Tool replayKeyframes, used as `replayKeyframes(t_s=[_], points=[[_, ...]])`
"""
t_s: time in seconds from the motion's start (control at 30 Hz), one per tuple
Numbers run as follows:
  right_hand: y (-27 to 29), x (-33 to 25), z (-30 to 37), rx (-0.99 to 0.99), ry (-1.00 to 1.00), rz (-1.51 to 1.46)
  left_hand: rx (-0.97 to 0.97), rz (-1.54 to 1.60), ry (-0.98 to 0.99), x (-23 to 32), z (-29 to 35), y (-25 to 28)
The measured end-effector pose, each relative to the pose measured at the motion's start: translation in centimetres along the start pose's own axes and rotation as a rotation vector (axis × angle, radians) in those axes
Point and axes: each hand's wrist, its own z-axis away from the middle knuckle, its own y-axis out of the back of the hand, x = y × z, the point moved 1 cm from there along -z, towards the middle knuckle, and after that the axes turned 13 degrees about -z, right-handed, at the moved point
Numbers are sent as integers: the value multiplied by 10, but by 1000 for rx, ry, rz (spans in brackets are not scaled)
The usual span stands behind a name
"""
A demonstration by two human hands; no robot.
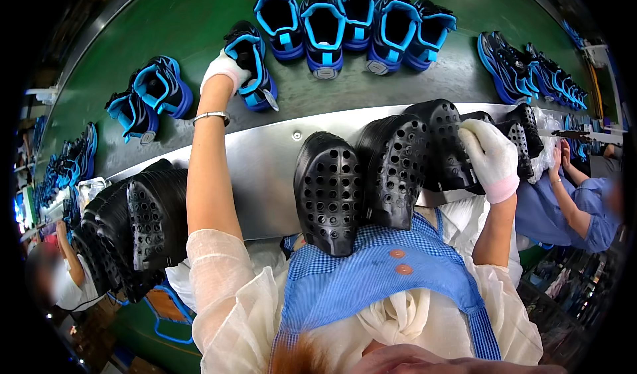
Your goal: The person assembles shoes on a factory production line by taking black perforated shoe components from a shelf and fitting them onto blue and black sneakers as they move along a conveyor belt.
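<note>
Left hand [224,74] out across the green table [186,36], white glove right against the side of a black-and-blue shoe [251,69], which stands past the table's near edge, its heel tab turned toward the wearer; some fingers are hidden, so whether the grip is tight I can't tell. Over to the right hand [491,156], gloved too, fingers curled and thumb side down at a black perforated sole piece [441,142] above the steel ledge [259,195] along that near edge; touching or just beside it, I can't say, nor whether anything is pinched. More black sole pieces [328,195] lean at the ledge's near edge, bunched from the middle toward the right, and there's another dark stack [133,221] at its left end. Up toward the table's far edge, five matching shoes [324,32] crowd together, collars up; a pair [162,85] sits off to the left of the touched shoe, and a longer line [504,69] runs away toward the right end. Down at that end, a co-worker's hands [561,158] are raised close together, beside a blue garment [554,208].
</note>
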Motion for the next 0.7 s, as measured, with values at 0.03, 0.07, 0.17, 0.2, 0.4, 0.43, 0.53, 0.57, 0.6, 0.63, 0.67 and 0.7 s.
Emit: replayKeyframes(t_s=[0.03, 0.07, 0.17, 0.2, 0.4, 0.43, 0.53, 0.57, 0.6, 0.63, 0.67, 0.7], points=[[1, 0, 1, 5, 5, 26, 17, 5, -8, -3, -2, 1], [2, 0, 3, 10, 10, 51, 35, 9, -15, -5, -2, 2], [6, 4, 13, 12, -1, 40, 168, 4, -3, -23, -10, -15], [9, 6, 14, 19, -1, 47, 172, 9, -10, -22, -12, -14], [35, 29, 31, 131, -69, 42, 460, -22, 36, -18, -9, 11], [36, 42, 36, 182, -99, 49, 548, -202, 115, 15, 15, 40], [53, 60, 37, 341, -152, 146, 984, -161, -220, 24, 13, 55], [64, 66, 39, 388, -192, 163, 925, -31, -347, 38, 16, 49], [74, 77, 44, 490, -193, 138, 797, 31, -445, 50, 12, 38], [84, 88, 48, 564, -180, 174, 742, -46, -523, 56, 6, 22], [97, 92, 53, 597, -189, 200, 624, -48, -509, 62, 0, 1], [109, 94, 55, 643, -192, 221, 522, -58, -494, 68, -3, -9]])
